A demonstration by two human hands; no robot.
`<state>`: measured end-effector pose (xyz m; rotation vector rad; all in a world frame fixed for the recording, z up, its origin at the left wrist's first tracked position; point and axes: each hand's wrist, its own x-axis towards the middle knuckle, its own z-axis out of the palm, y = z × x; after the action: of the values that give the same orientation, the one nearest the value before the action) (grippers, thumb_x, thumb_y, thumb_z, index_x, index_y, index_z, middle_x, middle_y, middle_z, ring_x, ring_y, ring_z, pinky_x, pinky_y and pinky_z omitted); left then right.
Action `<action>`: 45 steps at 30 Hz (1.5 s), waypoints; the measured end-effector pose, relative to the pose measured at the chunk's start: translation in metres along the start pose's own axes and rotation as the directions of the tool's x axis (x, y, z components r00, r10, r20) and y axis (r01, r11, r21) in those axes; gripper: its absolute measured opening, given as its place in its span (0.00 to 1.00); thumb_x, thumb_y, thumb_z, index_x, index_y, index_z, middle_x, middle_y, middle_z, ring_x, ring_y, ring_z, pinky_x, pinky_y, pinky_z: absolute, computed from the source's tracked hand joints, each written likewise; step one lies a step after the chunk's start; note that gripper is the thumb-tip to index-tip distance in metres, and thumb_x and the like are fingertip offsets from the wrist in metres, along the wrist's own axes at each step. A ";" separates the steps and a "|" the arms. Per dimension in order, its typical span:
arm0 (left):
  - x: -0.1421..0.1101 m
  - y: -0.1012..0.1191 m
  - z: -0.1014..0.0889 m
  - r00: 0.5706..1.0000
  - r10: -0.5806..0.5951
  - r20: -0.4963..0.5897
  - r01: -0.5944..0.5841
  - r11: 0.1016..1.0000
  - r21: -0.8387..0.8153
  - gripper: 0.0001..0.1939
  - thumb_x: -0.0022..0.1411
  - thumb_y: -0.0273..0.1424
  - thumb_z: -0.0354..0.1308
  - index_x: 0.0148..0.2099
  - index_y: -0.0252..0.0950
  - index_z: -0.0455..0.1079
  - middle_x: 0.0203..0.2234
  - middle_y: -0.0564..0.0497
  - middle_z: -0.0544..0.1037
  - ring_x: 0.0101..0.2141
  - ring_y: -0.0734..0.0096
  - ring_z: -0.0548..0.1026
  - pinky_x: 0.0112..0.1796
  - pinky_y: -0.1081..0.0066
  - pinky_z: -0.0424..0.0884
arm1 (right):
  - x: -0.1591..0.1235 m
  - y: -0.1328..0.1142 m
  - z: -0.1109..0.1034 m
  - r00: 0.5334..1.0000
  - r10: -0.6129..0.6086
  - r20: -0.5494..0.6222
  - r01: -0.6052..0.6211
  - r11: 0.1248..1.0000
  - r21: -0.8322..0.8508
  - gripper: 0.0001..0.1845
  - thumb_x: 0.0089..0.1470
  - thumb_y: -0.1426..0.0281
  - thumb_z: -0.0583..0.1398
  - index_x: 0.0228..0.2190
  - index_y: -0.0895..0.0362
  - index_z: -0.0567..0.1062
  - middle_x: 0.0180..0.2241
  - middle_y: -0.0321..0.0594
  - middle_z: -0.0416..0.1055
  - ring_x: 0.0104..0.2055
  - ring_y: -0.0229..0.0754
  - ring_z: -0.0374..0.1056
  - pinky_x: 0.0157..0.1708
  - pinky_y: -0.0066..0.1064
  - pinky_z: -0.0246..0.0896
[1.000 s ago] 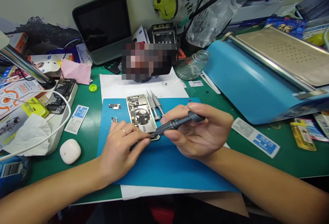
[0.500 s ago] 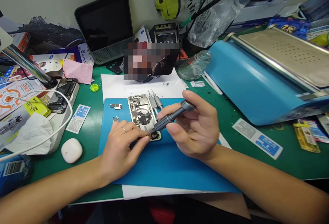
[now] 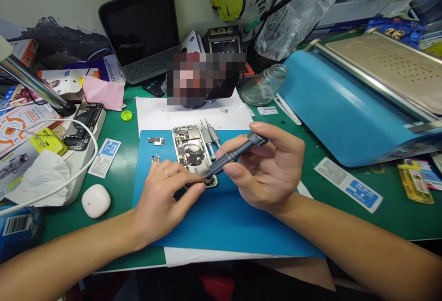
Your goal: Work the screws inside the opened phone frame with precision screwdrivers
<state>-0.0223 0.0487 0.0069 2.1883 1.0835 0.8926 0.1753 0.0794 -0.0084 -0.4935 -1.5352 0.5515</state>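
Observation:
A dark grey precision screwdriver [image 3: 226, 157] slants down to the left, gripped by my right hand [image 3: 271, 167] with the forefinger side at its cap. Its tip meets the lower end of an opened phone housing [image 3: 196, 151] with its inner parts bare. My left hand [image 3: 169, 199] has thumb and forefinger pinched right at that tip; anything small between them is hidden. Beside the phone's upper right lie two more grey screwdrivers [image 3: 210, 134]. Small metal phone parts, a bracket [image 3: 156, 141] and a little piece [image 3: 155, 159], rest on the blue mat [image 3: 221, 227] left of it.
A white earbud case [image 3: 95, 201] and a second opened phone [image 3: 83, 126] are at left. Behind stand a dark smart display [image 3: 140, 29] and a glass jar [image 3: 264, 84]. A large blue machine [image 3: 321, 107] takes up the right. A white cable [image 3: 91, 153] loops at left.
My right hand and the screwdriver's cap end have shifted slightly right, and its tip stays at the phone's lower end. My left hand keeps its pinch. The whole view has shifted slightly.

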 end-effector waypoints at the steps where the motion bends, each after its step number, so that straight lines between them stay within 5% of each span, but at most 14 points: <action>1: 0.000 0.000 0.000 1.000 -0.001 -0.004 0.001 1.000 -0.004 0.03 0.69 0.29 0.61 0.44 0.40 0.75 0.33 0.55 0.76 0.36 0.69 0.71 0.41 0.64 0.57 | 0.000 0.000 0.000 1.000 0.007 -0.011 -0.007 1.000 -0.001 0.32 0.56 0.77 0.65 0.60 0.50 0.67 0.36 0.39 0.75 0.32 0.41 0.74 0.29 0.34 0.76; 27: 0.000 0.000 0.000 1.000 -0.008 -0.002 0.008 1.000 0.028 0.07 0.71 0.32 0.58 0.41 0.40 0.77 0.31 0.53 0.78 0.34 0.68 0.72 0.40 0.62 0.59 | -0.001 0.001 0.000 1.000 0.027 0.000 -0.027 0.994 -0.105 0.30 0.58 0.70 0.64 0.60 0.43 0.65 0.38 0.39 0.76 0.30 0.43 0.74 0.27 0.37 0.77; 34: 0.000 0.000 0.000 1.000 -0.003 -0.010 0.003 1.000 0.027 0.05 0.70 0.29 0.59 0.41 0.40 0.77 0.31 0.53 0.78 0.34 0.68 0.72 0.40 0.63 0.59 | -0.001 0.001 0.000 1.000 0.008 0.006 -0.008 0.997 -0.080 0.32 0.57 0.74 0.65 0.60 0.48 0.66 0.39 0.40 0.74 0.33 0.42 0.75 0.30 0.35 0.78; 40: 0.000 0.001 -0.001 1.000 0.008 -0.012 -0.008 0.999 0.038 0.05 0.69 0.29 0.60 0.39 0.39 0.76 0.31 0.53 0.77 0.35 0.69 0.71 0.40 0.63 0.59 | -0.001 0.000 0.000 0.998 -0.006 0.057 0.010 0.998 -0.064 0.33 0.57 0.75 0.65 0.61 0.48 0.65 0.39 0.38 0.72 0.34 0.37 0.74 0.30 0.29 0.78; 45: 0.000 0.002 0.000 1.000 0.018 -0.015 -0.018 1.000 0.024 0.03 0.69 0.29 0.60 0.40 0.39 0.75 0.31 0.53 0.77 0.36 0.68 0.71 0.40 0.63 0.60 | -0.001 0.000 0.000 0.995 0.028 0.096 -0.020 0.997 -0.079 0.33 0.57 0.72 0.66 0.61 0.43 0.64 0.39 0.39 0.74 0.32 0.42 0.74 0.27 0.34 0.78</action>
<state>-0.0216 0.0480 0.0084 2.2172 1.0885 0.9098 0.1758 0.0789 -0.0098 -0.5525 -1.6502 0.5420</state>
